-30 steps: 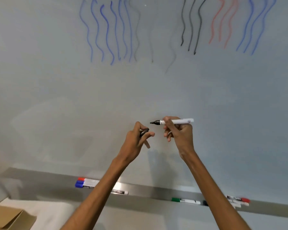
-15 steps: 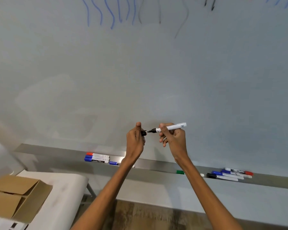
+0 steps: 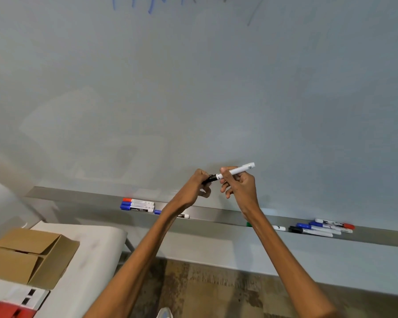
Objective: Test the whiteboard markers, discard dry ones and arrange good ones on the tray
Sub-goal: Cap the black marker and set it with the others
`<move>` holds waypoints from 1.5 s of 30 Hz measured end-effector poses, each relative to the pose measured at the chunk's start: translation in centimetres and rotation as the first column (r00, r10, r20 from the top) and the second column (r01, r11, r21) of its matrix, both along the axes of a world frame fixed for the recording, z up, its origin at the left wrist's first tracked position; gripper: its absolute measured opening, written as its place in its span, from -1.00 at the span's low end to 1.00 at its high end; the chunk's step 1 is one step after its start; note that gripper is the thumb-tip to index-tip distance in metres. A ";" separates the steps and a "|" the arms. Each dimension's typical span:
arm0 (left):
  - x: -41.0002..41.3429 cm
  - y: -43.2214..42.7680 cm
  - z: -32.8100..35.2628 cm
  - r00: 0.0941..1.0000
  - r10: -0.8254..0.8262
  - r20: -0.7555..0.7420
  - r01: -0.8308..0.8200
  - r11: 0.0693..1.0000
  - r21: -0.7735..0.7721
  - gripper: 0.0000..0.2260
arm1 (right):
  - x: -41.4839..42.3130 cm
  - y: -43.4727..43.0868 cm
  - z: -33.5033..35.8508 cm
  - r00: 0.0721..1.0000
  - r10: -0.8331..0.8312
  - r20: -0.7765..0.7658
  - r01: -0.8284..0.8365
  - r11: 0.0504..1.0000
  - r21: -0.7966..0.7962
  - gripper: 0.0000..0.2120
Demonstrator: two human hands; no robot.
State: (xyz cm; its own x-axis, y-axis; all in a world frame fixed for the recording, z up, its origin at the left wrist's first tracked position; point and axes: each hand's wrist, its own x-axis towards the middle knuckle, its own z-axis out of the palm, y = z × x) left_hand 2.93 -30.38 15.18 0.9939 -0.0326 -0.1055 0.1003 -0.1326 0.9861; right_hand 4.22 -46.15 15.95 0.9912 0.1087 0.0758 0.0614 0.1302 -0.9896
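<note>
Markers (image 3: 138,205) are lying on the tray (image 3: 216,213) under the whiteboard (image 3: 193,88), some on the left and some on the right. Above the tray, the right hand (image 3: 240,189) is gripping a white marker (image 3: 239,169) by its body. The left hand (image 3: 195,185) is pinching the black cap (image 3: 211,179) at its tip.

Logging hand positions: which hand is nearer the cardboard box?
Left. The left hand, pinching the cap, is up and right of the box; the right hand, holding the marker, is farther right.
</note>
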 end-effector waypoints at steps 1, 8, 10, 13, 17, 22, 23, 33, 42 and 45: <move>-0.1 0.3 0.0 1.000 -0.011 -0.010 0.011 1.000 0.017 -0.80 | 0.1 -0.1 -0.2 1.000 0.006 -0.014 -0.006 1.000 -0.004 -0.89; -1.3 1.8 -1.6 0.981 0.012 0.195 -0.017 1.000 0.025 -0.89 | 0.4 -0.5 -1.2 0.995 0.015 -0.102 -0.014 1.000 0.012 -0.84; -1.5 1.9 -1.9 0.979 0.040 0.198 -0.042 0.999 0.009 -0.88 | 0.4 -0.5 -1.5 0.993 0.009 -0.114 -0.008 1.000 0.004 -0.84; -1.6 1.8 -2.2 0.982 0.079 0.170 -0.075 0.997 -0.034 -0.91 | 0.4 -0.2 -2.1 0.989 -0.012 -0.147 0.014 1.000 0.011 -0.85; -1.3 1.5 -2.7 0.978 0.125 0.168 -0.119 0.992 -0.048 -0.93 | 0.5 0.9 -2.5 0.979 -0.038 -0.201 0.056 0.995 0.084 -0.88; -1.7 3.0 -3.5 0.984 0.089 0.153 -0.094 0.995 0.024 -0.88 | 0.2 1.3 -3.3 0.965 -0.002 -0.264 0.026 0.996 0.086 -0.89; -1.8 3.5 -3.6 0.989 0.050 0.137 -0.059 0.997 0.058 -0.87 | 0.1 1.1 -3.5 0.961 0.027 -0.276 -0.010 0.998 0.062 -0.87; -0.2 10.6 -6.7 0.994 0.013 0.110 -0.055 0.918 0.393 -0.86 | 2.0 1.7 -7.0 0.946 0.128 -0.296 -0.164 0.981 -0.100 -0.81; 1.2 13.9 -12.4 0.979 -0.088 0.185 -0.091 0.621 0.778 -0.85 | 4.2 6.7 -14.8 0.979 0.185 -0.087 -0.193 0.705 -0.682 -0.83; 1.7 15.5 -14.2 0.979 -0.064 0.194 -0.121 0.585 0.802 -0.85 | 4.4 9.3 -16.4 0.985 0.146 -0.089 -0.165 0.677 -0.717 -0.84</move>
